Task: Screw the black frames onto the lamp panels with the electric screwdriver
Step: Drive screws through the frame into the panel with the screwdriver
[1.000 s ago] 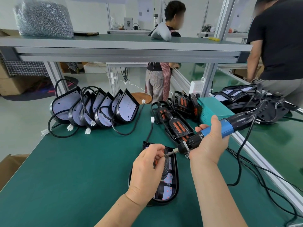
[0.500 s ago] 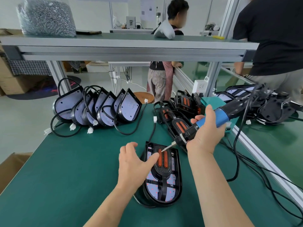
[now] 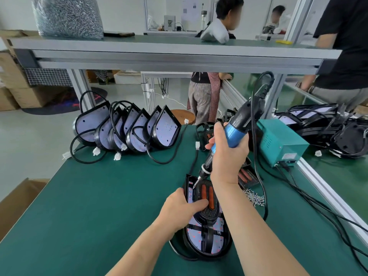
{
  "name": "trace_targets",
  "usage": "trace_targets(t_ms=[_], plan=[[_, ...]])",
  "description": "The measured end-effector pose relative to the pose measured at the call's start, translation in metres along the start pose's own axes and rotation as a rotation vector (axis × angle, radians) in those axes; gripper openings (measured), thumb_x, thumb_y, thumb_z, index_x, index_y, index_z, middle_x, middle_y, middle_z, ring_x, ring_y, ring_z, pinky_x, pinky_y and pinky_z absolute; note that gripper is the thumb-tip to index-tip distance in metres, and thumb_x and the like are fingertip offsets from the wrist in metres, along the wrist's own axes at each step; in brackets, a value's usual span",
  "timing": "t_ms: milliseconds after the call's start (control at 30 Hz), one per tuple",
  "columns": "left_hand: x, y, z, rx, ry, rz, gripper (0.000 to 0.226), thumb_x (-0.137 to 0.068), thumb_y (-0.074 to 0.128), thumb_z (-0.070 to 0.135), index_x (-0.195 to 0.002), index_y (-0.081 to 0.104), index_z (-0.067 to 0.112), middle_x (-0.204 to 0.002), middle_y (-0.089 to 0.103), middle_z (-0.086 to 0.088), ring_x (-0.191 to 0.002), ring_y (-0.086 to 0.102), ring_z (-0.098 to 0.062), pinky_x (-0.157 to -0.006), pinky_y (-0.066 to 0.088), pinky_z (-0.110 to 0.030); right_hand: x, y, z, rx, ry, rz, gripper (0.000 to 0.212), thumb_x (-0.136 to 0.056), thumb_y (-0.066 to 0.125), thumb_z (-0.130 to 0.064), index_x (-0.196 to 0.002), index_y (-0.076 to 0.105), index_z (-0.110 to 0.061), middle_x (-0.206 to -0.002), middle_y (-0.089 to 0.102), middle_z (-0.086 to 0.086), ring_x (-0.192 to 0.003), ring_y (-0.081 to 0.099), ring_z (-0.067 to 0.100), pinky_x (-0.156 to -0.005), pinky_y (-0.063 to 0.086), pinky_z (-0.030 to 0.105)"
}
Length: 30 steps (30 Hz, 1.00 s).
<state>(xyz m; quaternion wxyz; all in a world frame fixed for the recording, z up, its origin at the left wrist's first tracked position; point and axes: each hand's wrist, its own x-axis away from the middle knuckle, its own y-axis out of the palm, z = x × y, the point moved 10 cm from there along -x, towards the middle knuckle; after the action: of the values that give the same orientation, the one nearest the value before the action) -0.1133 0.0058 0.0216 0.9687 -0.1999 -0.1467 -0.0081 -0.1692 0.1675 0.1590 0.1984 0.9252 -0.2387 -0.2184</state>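
A lamp panel with a black frame [image 3: 207, 234] lies flat on the green table [image 3: 99, 206] in front of me. My left hand [image 3: 182, 210] grips its left edge, thumb pressed on the frame beside two orange strips. My right hand [image 3: 227, 158] holds the blue and black electric screwdriver [image 3: 233, 132] tilted, nearly upright. Its bit tip touches the panel's far left corner. A row of several finished lamp panels [image 3: 127, 130] leans upright at the back left, cables looped around them.
Loose screws [image 3: 253, 198] lie right of the panel. A teal power box [image 3: 280, 142] stands at the right, with cords trailing over the table. More frames [image 3: 247, 176] and a pile of black lamps [image 3: 328, 128] sit beyond. Other people stand behind the shelf rail [image 3: 169, 60].
The screwdriver has swung from slanted low to nearly upright, its bit now down on the panel's far corner. My left hand moved from resting open beside the panel to gripping its edge.
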Motion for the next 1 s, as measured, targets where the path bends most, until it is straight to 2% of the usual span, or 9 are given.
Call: trace_targets(t_ms=[67,267,400,533,667,800,1000], plan=[[0.0,0.001,-0.001,0.006,-0.006,-0.011,0.058,-0.061,0.073,0.056,-0.099,0.06,0.013,-0.1,0.07,-0.004,-0.094,0.067,-0.023,-0.088,0.055,-0.042,0.0,0.002,0.002,0.0,0.005,0.001,0.016,-0.092,0.072,-0.012,-0.095,0.057,-0.015,-0.059,0.059,-0.001,-0.048,0.056,0.015,-0.05,0.05,0.025],[-0.002,0.0,-0.004,0.005,0.0,-0.001,0.047,-0.074,0.078,0.05,-0.095,0.056,0.013,-0.094,0.066,-0.001,-0.083,0.062,-0.019,-0.072,0.05,-0.032,-0.007,0.006,0.003,0.008,-0.01,0.014,0.019,-0.09,0.073,-0.018,-0.098,0.056,-0.015,-0.057,0.062,-0.01,-0.048,0.058,0.008,-0.051,0.053,0.03],[-0.002,0.002,-0.005,0.034,0.002,-0.016,0.047,-0.072,0.078,0.049,-0.097,0.059,0.015,-0.097,0.069,-0.001,-0.092,0.066,-0.021,-0.08,0.054,-0.035,-0.008,0.01,0.008,0.011,-0.001,0.002,0.022,-0.086,0.074,-0.024,-0.098,0.057,-0.017,-0.057,0.062,-0.007,-0.047,0.058,0.009,-0.051,0.053,0.028],[-0.002,0.002,-0.004,0.044,0.005,-0.01,0.046,-0.074,0.079,0.046,-0.099,0.059,0.013,-0.098,0.069,-0.001,-0.094,0.066,-0.021,-0.086,0.055,-0.038,-0.006,0.011,0.012,-0.002,0.006,-0.017,0.02,-0.086,0.075,-0.022,-0.097,0.059,-0.018,-0.061,0.061,-0.009,-0.051,0.057,0.009,-0.054,0.053,0.029],[-0.002,0.0,-0.003,0.031,0.014,-0.002,0.038,-0.078,0.079,0.045,-0.094,0.057,0.018,-0.092,0.066,0.006,-0.084,0.062,-0.013,-0.069,0.047,-0.028,-0.006,0.01,0.011,0.014,0.008,-0.016,0.018,-0.086,0.075,-0.022,-0.094,0.059,-0.019,-0.062,0.061,-0.007,-0.051,0.058,0.011,-0.055,0.054,0.031],[-0.001,0.001,-0.003,0.033,0.012,-0.004,0.039,-0.078,0.079,0.045,-0.097,0.058,0.018,-0.096,0.068,0.004,-0.089,0.064,-0.015,-0.073,0.049,-0.029,-0.004,0.01,0.013,0.025,0.019,-0.015,0.016,-0.088,0.075,-0.021,-0.093,0.059,-0.021,-0.061,0.061,-0.006,-0.051,0.058,0.012,-0.057,0.055,0.034],[0.0,0.0,-0.004,0.027,0.006,-0.007,0.041,-0.077,0.079,0.046,-0.102,0.06,0.019,-0.1,0.07,0.005,-0.094,0.066,-0.015,-0.086,0.055,-0.035,-0.001,0.016,0.013,0.07,0.025,-0.062,0.017,-0.088,0.075,-0.025,-0.089,0.058,-0.025,-0.066,0.061,0.005,-0.05,0.059,0.017,-0.055,0.052,0.027]])
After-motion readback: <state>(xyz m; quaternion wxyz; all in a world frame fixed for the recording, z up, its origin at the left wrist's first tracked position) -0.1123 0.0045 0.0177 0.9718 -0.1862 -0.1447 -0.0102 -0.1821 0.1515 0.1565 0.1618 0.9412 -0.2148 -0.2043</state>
